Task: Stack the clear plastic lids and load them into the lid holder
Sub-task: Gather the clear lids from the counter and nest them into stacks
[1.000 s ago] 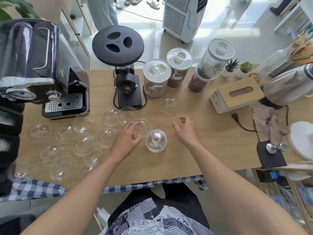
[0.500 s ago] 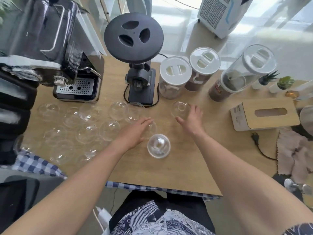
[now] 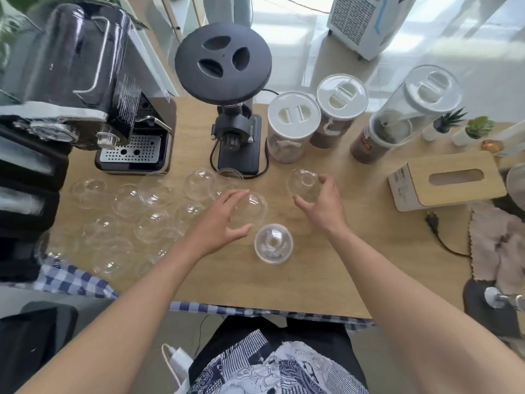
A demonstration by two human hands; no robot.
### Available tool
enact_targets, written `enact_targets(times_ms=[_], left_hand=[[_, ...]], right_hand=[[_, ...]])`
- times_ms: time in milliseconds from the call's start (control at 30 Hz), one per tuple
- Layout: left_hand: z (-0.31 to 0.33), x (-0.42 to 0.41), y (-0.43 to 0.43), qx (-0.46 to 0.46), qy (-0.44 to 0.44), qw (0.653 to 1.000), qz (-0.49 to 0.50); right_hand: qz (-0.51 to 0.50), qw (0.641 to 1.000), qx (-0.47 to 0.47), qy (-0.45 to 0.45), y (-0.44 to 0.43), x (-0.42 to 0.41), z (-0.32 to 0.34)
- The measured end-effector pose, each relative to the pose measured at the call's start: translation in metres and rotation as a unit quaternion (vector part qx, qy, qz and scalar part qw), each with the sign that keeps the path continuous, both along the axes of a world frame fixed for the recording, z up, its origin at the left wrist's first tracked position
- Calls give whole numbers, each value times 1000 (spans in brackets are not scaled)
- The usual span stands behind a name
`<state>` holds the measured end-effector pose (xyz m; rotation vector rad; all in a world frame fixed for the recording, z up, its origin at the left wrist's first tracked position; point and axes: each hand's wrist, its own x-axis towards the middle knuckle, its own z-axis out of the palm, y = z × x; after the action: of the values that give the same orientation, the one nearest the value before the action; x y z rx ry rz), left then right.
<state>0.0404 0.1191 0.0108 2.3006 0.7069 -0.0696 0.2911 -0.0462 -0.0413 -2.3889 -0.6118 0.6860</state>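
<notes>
Gathering step, early on: only a short lid stack made so far, standing on the worktop near the front edge. No lid holder clearly in sight, so loading a long way off.

Just behind and left of the lid stack: left grip, palm down, fingers and thumb spread wide and curved over a clear dome lid. Apart, not squeezing it yet by the look.

Behind and right of the lid stack: right grip, arm stretched further out, thumb and fingers bent round the rim of a second lid. Pinching it or only near it: cannot tell, plastic too see-through.

Out to the left of the lid stack: many loose lids spread about, some lying over each other.

Far behind the lid stack: coffee grinder, and further left an espresso machine.

Next, as a guess: close both grips softly on the rims, lift, then set each lid straight down over the lid stack, dome up, to nest. Thin plastic, easy to squash or push away, so only a gentle pinch.
</notes>
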Motion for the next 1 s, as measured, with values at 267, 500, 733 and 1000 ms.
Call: enact_targets(times_ms=[267,500,733,1000], left_hand=[[0,-14,-49,-61,-61,996,-13],[-27,-16,-73,-92,-35,995,-22],[-36,-11,-78,-112,-30,993,-1],[-50,-17,-74,-136,25,990,24]], right_hand=[[-56,995,69,41,-41,-46,21],[-27,996,82,34,-64,-95,55],[7,996,71,50,-79,-138,53],[22,998,45,30,-75,-158,46]])
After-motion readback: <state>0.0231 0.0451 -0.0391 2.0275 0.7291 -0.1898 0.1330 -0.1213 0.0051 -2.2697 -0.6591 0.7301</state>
